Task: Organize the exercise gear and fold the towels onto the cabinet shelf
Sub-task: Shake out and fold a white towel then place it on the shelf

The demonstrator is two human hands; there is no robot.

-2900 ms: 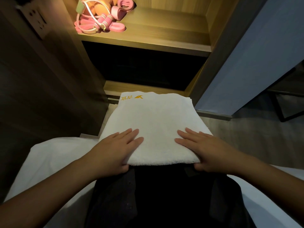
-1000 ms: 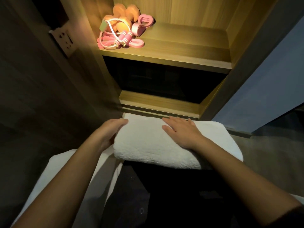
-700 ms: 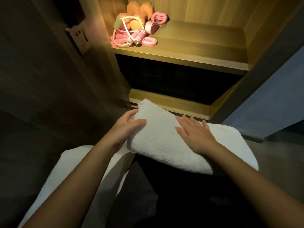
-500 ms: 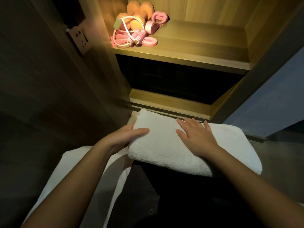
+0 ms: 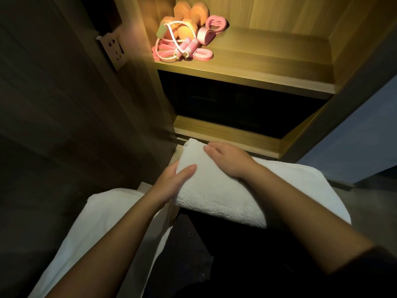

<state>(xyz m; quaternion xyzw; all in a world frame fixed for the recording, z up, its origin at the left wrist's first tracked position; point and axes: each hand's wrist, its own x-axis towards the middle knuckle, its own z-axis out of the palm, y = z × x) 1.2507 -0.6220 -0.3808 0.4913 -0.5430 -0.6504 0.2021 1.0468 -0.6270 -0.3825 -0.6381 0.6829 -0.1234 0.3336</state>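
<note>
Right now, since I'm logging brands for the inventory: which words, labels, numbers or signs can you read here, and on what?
No text can be read in this view.
Towel: plain white pile, no print showing.
Socket: no marking I can make out.
Gear on the shelf: no lettering I can make out.

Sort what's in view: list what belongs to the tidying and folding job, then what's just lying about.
Job: folded white towel, left hand, right hand, lit shelf, orange dumbbells, pink jump rope, pink grip ring.
Lying about: wall socket, blue panel.
</note>
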